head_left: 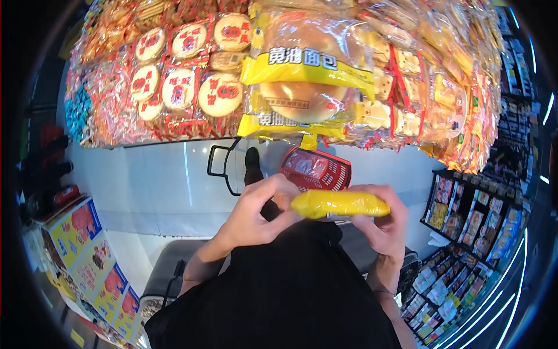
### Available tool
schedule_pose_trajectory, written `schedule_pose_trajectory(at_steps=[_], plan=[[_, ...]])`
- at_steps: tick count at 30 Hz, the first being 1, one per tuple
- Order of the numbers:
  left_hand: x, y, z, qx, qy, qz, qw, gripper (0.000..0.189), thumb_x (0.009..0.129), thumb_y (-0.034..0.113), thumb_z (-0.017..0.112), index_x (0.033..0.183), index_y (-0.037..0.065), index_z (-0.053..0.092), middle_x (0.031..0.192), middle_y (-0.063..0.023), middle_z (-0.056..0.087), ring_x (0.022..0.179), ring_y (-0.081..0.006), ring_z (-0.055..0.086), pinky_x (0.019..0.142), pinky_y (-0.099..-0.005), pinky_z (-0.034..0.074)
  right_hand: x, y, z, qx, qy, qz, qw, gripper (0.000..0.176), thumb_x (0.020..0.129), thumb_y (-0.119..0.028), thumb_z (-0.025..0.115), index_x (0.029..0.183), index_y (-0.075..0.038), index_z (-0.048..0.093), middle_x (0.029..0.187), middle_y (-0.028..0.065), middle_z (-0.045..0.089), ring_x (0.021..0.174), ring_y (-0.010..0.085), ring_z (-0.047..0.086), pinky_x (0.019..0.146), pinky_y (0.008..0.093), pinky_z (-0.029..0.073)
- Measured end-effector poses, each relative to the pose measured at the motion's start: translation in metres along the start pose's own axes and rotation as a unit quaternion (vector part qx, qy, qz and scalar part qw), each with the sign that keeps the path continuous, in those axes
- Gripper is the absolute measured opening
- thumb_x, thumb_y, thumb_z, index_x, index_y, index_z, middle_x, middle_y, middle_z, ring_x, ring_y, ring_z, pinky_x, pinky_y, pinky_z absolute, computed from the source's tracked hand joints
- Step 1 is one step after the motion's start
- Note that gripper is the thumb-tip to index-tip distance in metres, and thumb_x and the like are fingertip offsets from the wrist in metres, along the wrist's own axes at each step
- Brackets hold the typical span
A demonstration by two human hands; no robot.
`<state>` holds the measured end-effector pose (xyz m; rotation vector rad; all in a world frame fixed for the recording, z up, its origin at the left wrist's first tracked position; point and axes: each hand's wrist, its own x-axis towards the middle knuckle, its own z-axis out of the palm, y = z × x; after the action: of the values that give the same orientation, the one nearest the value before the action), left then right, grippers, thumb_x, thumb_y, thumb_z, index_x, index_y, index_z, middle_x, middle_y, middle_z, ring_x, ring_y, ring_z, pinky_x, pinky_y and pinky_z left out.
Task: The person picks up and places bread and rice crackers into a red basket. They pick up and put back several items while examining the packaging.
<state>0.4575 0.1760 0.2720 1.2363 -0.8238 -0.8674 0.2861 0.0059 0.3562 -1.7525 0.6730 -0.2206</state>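
Observation:
A shiny yellow bread packet (343,203) is held up in front of my body, seen nearly edge-on. My right hand (385,221) is closed around its right end, thumb below and fingers above. At the packet's left end, my left hand (258,210) pinches the tip of the wrapper between thumb and fingers. Beyond my hands, several large butter bread packets (305,99) with yellow bands lie stacked on the display. Round rice crackers (221,95) in clear and red wrappers sit to their left.
A red shopping basket (318,168) stands on the pale floor (174,174) below the display, with clear plastic inside. Bear-shaped snacks (375,115) lie right of the bread. Shelves of packaged goods (474,218) stand at right, printed cartons (96,256) at left.

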Motion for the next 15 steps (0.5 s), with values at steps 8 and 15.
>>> schedule_pose_trajectory(at_steps=[8, 15], plan=[[0.012, 0.022, 0.012, -0.235, -0.013, -0.023, 0.972, 0.029, 0.083, -0.015, 0.056, 0.105, 0.004, 0.055, 0.109, -0.0109, 0.055, 0.103, -0.0178, 0.056, 0.087, -0.0295, 0.046, -0.008, -0.040, -0.013, -0.230, 0.114, -0.273, 0.927, 0.011, 0.068, -0.023, 0.076, 0.075, -0.033, 0.076, 0.099, -0.0060, 0.070, 0.114, 0.0298, 0.058, 0.114, 0.0573, 0.028], [0.013, 0.055, 0.000, -0.331, -0.063, -0.132, 0.932, 0.028, 0.089, -0.011, 0.056, 0.112, 0.003, 0.049, 0.109, -0.0061, 0.054, 0.101, -0.0101, 0.055, 0.083, -0.0238, 0.042, 0.004, -0.039, -0.017, -0.252, 0.109, -0.365, 0.890, 0.016, 0.063, -0.023, 0.080, 0.073, -0.035, 0.076, 0.122, -0.0009, 0.062, 0.127, 0.0352, 0.049, 0.113, 0.0565, 0.029]])
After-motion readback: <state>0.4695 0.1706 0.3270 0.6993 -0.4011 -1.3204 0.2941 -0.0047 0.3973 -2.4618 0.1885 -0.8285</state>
